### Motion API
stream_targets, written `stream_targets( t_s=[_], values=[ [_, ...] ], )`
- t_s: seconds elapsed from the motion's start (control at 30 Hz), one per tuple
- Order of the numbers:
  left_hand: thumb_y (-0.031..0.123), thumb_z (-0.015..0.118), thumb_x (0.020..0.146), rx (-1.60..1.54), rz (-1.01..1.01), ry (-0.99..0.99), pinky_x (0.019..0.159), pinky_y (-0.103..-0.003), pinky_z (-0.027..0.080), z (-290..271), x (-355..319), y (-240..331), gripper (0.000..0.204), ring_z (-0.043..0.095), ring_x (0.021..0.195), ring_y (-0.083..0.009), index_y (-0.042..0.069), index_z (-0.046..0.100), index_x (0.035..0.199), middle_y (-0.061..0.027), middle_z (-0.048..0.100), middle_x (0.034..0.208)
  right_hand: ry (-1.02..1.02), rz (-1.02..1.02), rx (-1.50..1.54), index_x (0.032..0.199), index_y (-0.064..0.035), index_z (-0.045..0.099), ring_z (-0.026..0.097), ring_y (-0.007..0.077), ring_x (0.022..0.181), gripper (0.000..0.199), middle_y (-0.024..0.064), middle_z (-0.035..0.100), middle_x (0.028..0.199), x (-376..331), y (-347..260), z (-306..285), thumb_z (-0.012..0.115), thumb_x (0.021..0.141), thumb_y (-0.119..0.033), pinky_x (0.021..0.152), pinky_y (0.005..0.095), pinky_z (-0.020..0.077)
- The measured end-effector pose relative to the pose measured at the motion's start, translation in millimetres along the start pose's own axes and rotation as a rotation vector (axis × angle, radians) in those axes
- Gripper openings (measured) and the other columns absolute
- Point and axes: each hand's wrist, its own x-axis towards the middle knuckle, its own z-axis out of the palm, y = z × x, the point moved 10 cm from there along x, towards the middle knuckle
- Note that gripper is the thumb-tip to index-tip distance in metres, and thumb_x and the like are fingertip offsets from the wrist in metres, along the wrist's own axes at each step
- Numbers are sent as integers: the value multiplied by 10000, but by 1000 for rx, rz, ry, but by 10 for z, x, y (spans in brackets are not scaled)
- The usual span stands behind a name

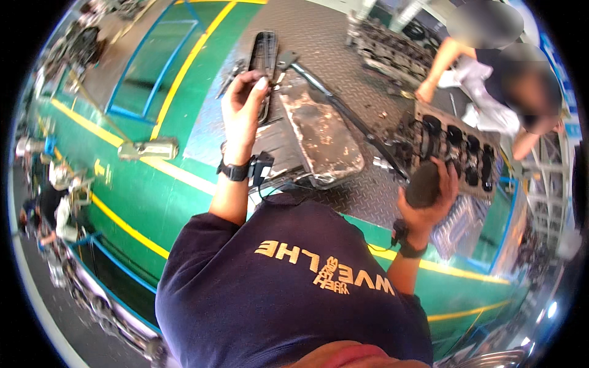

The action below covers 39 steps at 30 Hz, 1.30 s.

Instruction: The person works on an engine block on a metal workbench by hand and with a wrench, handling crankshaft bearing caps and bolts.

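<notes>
Dark rounded part (pixel 422 186) is held in right hand (pixel 437 208), left hand (pixel 243 101) (curled, contents unclear) well apart.

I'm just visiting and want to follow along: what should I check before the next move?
1. Right hand has a grip on the dark piece: ok, fingers curl around it.
2. Left hand empty: cannot tell; fingertips are close together.
3. Rusty pan out of both hands: ok.
4. Long bar clear of the right hand: cannot tell; its end meets the dark piece in this view.
5. Co-worker's hand well away from the engine block: not ok, seems close.
</notes>
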Motion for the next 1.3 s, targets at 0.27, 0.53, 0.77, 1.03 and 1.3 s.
stream_targets(
  t_s=[0.27, 0.53, 0.77, 1.03, 1.3],
  values=[
    [95, 756, 940, 188, 117, 46, 721, -233, 492, -98, 170, 134, 161, 606, 786, -66, 19, 710, 1074, 0, 698, 887, 51, -85, 119, 1509, 8, 322, 568, 357, 1308, 1037, 216, 580, 1431, -131, -106, -17, 876, 642, -123, 1179, 461, 396],
    [108, 769, 880, 683, 325, 100, 665, -292, 525, 35, 31, 435, 199, 662, 701, -151, -5, 740, 1041, -111, 735, 884, 18, -52, 79, 1517, 3, 324, 569, 369, 1318, 1010, 236, 572, 1425, -182, -98, 13, 851, 660, -85, 1179, 470, 401],
    [124, 798, 851, 802, 410, 8, 692, -327, 535, 84, 84, 374, 215, 687, 742, -219, 7, 746, 1023, -126, 716, 850, -23, -135, 44, 1502, 18, 358, 573, 370, 1317, 990, 231, 573, 1429, -176, -196, 55, 851, 652, -99, 1160, 465, 428],
    [332, 883, 828, 144, -163, -1, 791, -293, 515, -253, 195, -545, 677, 656, 913, -138, -21, 581, 1320, -68, 699, 938, 15, -71, 125, 1465, 32, 414, 569, 371, 1316, 926, 209, 584, 1420, -317, -68, 197, 838, 652, -96, 1157, 459, 430],
    [499, 788, 901, 213, -243, 139, 824, -309, 517, -874, 110, -885, 691, 637, 913, -167, -70, 632, 1263, -117, 699, 993, -140, -6, 183, 1414, -13, 520, 594, 352, 1258, 879, 168, 617, 1376, -167, -27, 841, 849, 603, -92, 1114, 457, 447]
  ],
)
